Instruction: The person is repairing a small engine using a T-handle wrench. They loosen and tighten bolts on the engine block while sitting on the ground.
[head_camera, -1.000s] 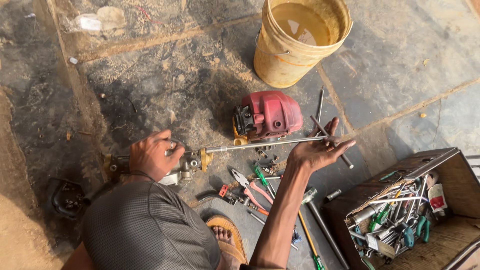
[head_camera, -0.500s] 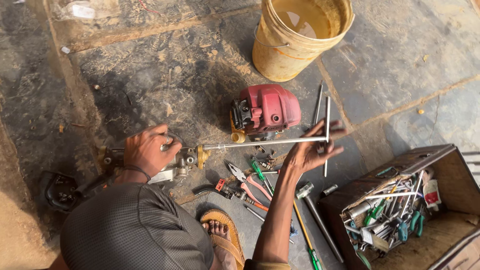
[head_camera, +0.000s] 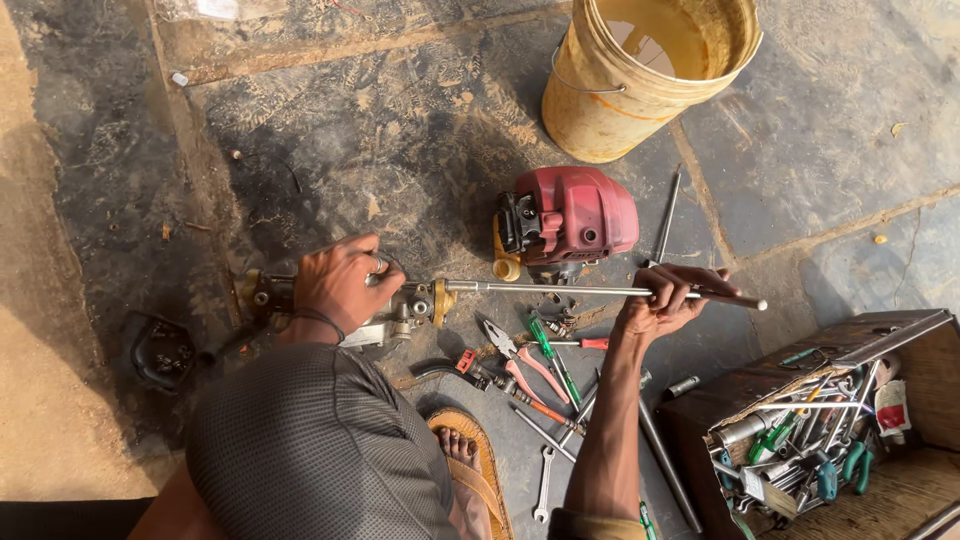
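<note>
Centre frame: my left hand (head_camera: 338, 285) fingers clasp the gear head (head_camera: 415, 305); my right hand (head_camera: 665, 300) fingers wrap the steel shaft (head_camera: 560, 289), below the red engine (head_camera: 570, 215).

You grip a smooth, shiny thin metal shaft (head_camera: 560, 290); beside it sits a glossy red plastic engine cover (head_camera: 585, 210) on the rough stone floor (head_camera: 400, 130).

Sunlit, stained stone-slab floor (head_camera: 800, 150) with dusty joints and sandy edge (head_camera: 50, 400).

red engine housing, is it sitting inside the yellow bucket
No, the red engine housing lies on the stone floor just below the yellow bucket, outside it.
</note>
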